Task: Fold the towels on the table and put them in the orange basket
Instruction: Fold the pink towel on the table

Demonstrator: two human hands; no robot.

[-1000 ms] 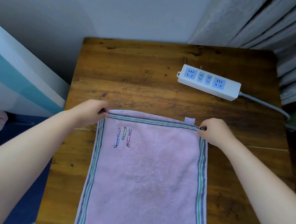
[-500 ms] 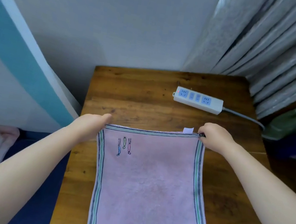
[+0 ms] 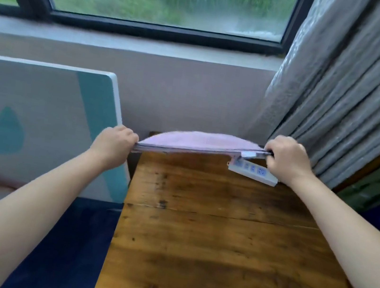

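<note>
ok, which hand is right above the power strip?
The right hand, gripping the pink towel directly over the white power strip. The left hand holds the opposite end, beyond the table's left edge.

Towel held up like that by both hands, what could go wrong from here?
1. The towel is stretched in the air above the table's far end, right over the power strip; brought down, it could drape or snag there.
2. The left hand and right hand each pinch only a corner, so one may slip and spoil the fold.
3. The curtain hangs close to the right hand and might catch.
</note>
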